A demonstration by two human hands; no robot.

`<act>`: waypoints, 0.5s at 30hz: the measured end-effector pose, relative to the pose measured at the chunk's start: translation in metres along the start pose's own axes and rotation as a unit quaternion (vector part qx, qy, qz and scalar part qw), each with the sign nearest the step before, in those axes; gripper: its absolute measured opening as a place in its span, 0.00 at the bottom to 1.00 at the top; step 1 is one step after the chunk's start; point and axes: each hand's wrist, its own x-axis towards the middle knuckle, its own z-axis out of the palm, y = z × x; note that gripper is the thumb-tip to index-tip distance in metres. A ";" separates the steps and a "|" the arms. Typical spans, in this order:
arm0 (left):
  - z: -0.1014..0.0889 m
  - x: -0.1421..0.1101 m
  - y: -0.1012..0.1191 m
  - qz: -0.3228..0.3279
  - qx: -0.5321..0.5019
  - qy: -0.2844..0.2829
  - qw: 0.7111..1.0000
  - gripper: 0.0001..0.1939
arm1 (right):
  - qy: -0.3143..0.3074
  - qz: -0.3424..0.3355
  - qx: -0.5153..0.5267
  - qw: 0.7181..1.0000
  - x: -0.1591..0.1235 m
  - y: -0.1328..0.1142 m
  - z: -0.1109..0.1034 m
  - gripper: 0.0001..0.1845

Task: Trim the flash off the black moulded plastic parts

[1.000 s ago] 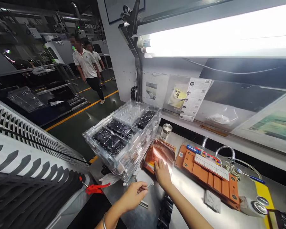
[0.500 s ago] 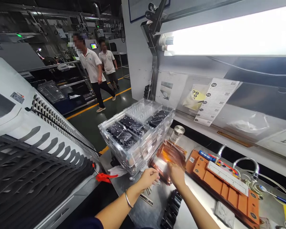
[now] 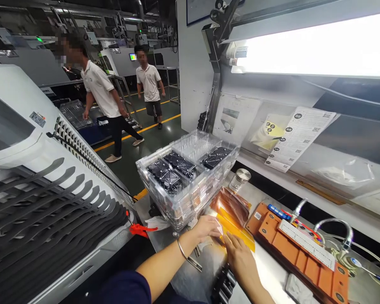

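Bright light from one long lamp [image 3: 304, 46] falls over the metal surface [image 3: 190, 285], with the shop floor beyond. Half a second ago the amber film [image 3: 237, 228] showed mostly a coppery sheen; now its near part gleams yellow-orange. It lies between the clear tray [image 3: 202, 202] and the orange block [image 3: 299, 253]; whether it is one sheet or several cannot be told.

Two hands meet at its near edge, closer together than before. The left hand [image 3: 207, 228] has its fingers drawn in at the film's near left edge; the right hand [image 3: 240, 255] stretches its fingers onto the film just beside. Whether either pinches it cannot be told.

Two co-workers in white shirts have moved on: one [image 3: 98, 88] strides further left, the other [image 3: 149, 82] now stands out separately behind.

Three black parts [image 3: 166, 177] show in the tray. One lidded jar [image 3: 240, 179] stands beyond the film, one black piece [image 3: 224, 287] lies below the right hand, and one red-handled tool [image 3: 142, 229] sits left of the tray.
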 end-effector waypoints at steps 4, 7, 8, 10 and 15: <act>0.001 -0.006 -0.001 0.042 0.008 -0.011 0.999 0.07 | 0.039 -0.002 0.062 0.997 -0.002 0.004 -0.011 0.19; 0.003 -0.012 0.000 0.088 0.030 -0.023 0.995 0.08 | 0.095 0.029 0.128 0.987 0.004 0.003 -0.021 0.19; 0.005 -0.015 0.000 0.101 0.042 -0.032 0.993 0.08 | 0.119 0.051 0.144 0.981 0.007 0.002 -0.025 0.22; 0.008 -0.023 0.001 0.124 0.076 -0.062 0.988 0.06 | 0.157 0.094 0.165 0.969 0.014 0.000 -0.033 0.26; 0.012 -0.044 0.008 0.181 0.175 -0.124 0.960 0.07 | 0.114 0.095 0.242 0.959 0.024 -0.005 -0.058 0.28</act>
